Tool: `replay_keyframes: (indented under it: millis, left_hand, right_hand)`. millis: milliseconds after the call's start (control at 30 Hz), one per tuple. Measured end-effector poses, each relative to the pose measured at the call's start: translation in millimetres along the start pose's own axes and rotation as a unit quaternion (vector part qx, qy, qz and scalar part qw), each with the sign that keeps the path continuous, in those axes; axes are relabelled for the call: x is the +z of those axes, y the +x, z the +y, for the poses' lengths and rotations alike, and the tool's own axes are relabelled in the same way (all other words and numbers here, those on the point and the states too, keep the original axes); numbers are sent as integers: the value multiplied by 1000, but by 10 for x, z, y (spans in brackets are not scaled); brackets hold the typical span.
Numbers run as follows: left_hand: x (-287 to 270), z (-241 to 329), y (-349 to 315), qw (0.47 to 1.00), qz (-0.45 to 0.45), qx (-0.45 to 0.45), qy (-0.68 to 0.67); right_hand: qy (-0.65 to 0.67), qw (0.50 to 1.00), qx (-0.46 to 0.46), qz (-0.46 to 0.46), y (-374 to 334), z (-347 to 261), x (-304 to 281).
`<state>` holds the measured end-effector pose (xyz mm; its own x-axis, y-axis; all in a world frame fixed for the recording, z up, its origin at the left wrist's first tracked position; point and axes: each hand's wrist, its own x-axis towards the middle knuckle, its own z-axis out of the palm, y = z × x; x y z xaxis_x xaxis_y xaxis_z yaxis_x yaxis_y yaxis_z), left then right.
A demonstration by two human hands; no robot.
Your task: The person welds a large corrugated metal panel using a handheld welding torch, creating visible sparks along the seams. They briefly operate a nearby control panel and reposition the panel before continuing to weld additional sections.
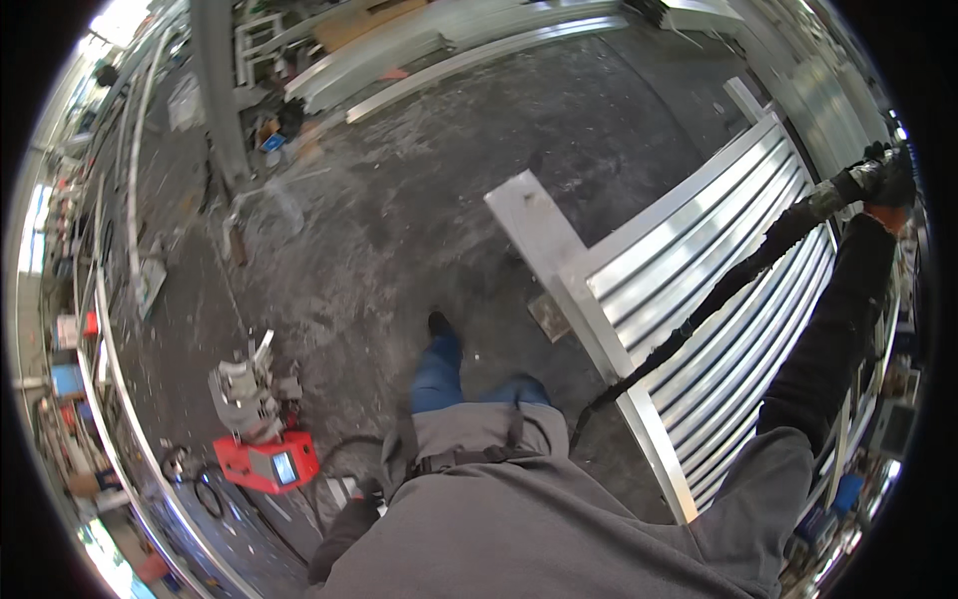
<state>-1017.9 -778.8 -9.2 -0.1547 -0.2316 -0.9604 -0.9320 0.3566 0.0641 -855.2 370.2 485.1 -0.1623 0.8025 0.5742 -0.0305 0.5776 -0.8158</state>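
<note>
My right arm reaches out to the far right edge. There my right hand (888, 180), in a dark glove with an orange cuff, is closed round the end of a thick black-sleeved cable (738, 268) with a silver wrapping near the grip. From the hand the cable slants across a silver metal slatted panel (743, 384) and drops past its near frame bar beside my legs. What lies beyond the grip is too dark to make out. My left hand (367, 493), dark-gloved, is low by my left hip, next to a pale metal piece (339, 491); its fingers are mostly hidden.
A red machine with a small lit screen (269, 464) stands at my left, a grey metal device (249, 399) on top. Long metal profiles (479, 55) lie along the far side. A grey post (212, 90) rises at the far left. Scraps lie on the dark floor.
</note>
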Motion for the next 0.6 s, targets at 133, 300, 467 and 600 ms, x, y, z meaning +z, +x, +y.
replay_keyframes:
  millis: [133,300,467,600]
  left_hand:
    - [-837,3042,98,984,56,151,79]
    - [-629,6934,69,937,84,329,83]
    - [317,9308,206,759,110,593,247]
    - [1608,10033,233,482,-8,498,721]
  right_hand:
    - [-225,969,-96,-29,292,383,490]
    - [-31,996,70,51,371,695,1020]
    - [-144,988,-39,36,149,755,1991]
    - [-72,976,138,150,613,662,2943]
